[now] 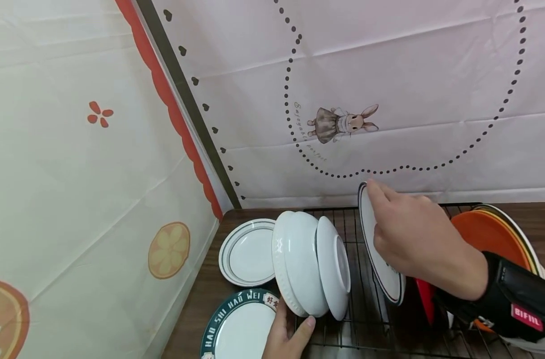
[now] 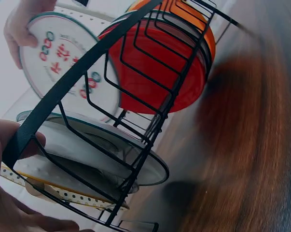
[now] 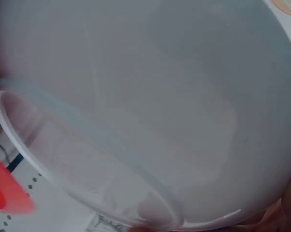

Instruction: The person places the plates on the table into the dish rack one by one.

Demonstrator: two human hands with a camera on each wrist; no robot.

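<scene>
**Glazed plate held upright in the rack**

Ceramic, white and dark-rimmed, the round plate (image 1: 386,269) stands on edge in the black wire dish rack (image 1: 353,299), and our right hand (image 1: 411,239) curls its fingers over the top rim, clamped on it. The left wrist view shows red and green printing on its face. We judge it stiff, moderately heavy, slick with glaze and easily chipped against the wires, so the rim, with the thumb behind, is the sound place to hold.

Just left, three plain white ceramic bowls (image 1: 310,264) lean nested on their sides in the same rack; our left hand (image 1: 286,331) pinches the lower edge of the outermost one, well apart from the right. Behind the right wrist stand orange and red plates (image 1: 489,234). On the brown wooden table (image 1: 200,299) lie a white flat plate with thin dark rings (image 1: 247,252) and a green-bordered lettered plate (image 1: 236,329).
</scene>
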